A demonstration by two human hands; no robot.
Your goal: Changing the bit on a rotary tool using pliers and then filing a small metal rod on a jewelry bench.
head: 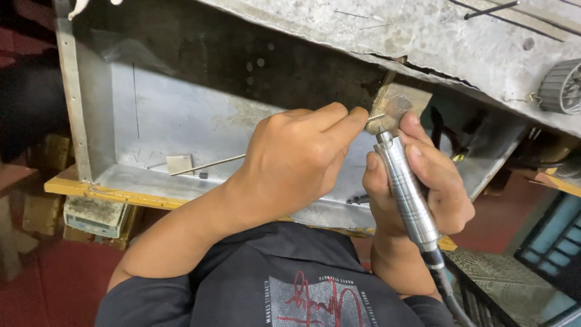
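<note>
I am working tight under the edge of the grey, cracked concrete slab [460, 42], with open room only in the metal tray [181, 121] below. A thin metal rod [206, 165] is lying there, well clear. My right hand [423, 181] is wrapping the silver cylindrical rotary handpiece [407, 191], its long axis pointing up and slightly left. My left hand [296, 160] is pinching a small metal piece [375, 118] against the worn wooden peg [399, 103].

The ribbed metal handpiece [407, 192] is shiny silver with a black cable end. The small block [402, 103] at its tip is dull tan-grey. The sheet-metal tray [175, 121] is pale grey, its wooden edge [103, 192] yellow. The shirt [290, 284] is black with red print; the floor [60, 284] is red.
</note>
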